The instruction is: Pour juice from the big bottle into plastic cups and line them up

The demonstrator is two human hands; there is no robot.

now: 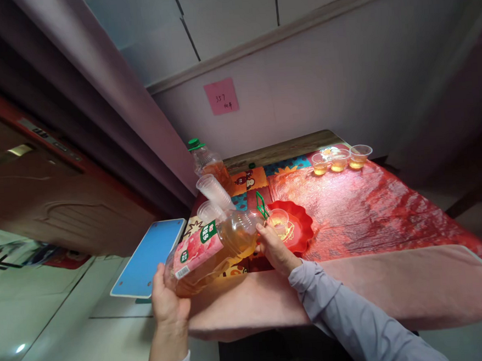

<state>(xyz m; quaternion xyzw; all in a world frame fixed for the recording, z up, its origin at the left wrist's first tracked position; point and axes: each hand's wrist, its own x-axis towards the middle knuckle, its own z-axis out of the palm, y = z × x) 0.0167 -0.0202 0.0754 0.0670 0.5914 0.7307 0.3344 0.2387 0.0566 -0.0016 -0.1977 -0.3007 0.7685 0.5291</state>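
My left hand [167, 301] grips the base of a large clear bottle [212, 245] with a pink label and amber drink inside. The bottle is tipped on its side, neck pointing right, with a green cap ring hanging at its mouth. The mouth is over a small clear plastic cup [278, 219] that stands on a red scalloped plate [302, 225]. My right hand [273, 250] is closed at the bottle's neck beside the cup, steadying it.
Three small cups [338, 160] with amber drink stand at the far edge of the table with the red cloth [371, 210]. A second green-capped bottle [206, 161] and a stack of empty cups [215, 193] stand at the back left. A blue stool [147, 258] stands left.
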